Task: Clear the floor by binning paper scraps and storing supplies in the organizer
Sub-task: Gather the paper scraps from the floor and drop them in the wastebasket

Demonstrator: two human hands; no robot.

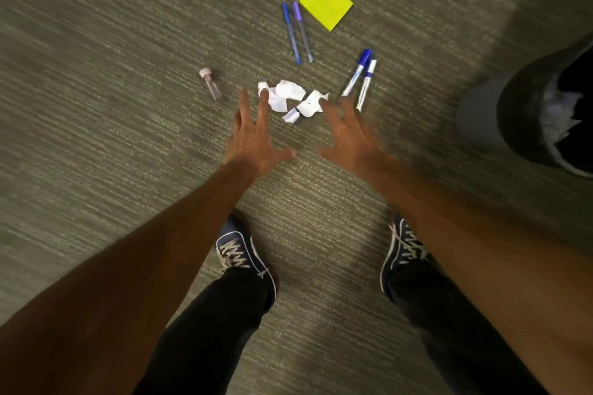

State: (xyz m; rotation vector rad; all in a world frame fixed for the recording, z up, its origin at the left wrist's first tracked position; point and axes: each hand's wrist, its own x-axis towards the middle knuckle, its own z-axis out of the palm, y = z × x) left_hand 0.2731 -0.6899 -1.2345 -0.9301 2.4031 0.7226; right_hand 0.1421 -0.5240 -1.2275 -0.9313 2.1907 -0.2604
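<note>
At ten o'clock a small vial [210, 83] lies apart on the floor [96, 74]. The left hand [253, 135] is spread wide and empty at the left edge of the paper scraps [293, 99], which lie at centre. The right hand [348, 135], equally splayed and empty, flanks them. Best to scoop inward from both sides, avoiding the markers [359, 80] at two o'clock. The bin [481, 119] waits at three.

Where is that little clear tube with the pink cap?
In the head view, the small tube lies alone on the carpet, left of the white paper scraps and just beyond the open left hand.
</note>
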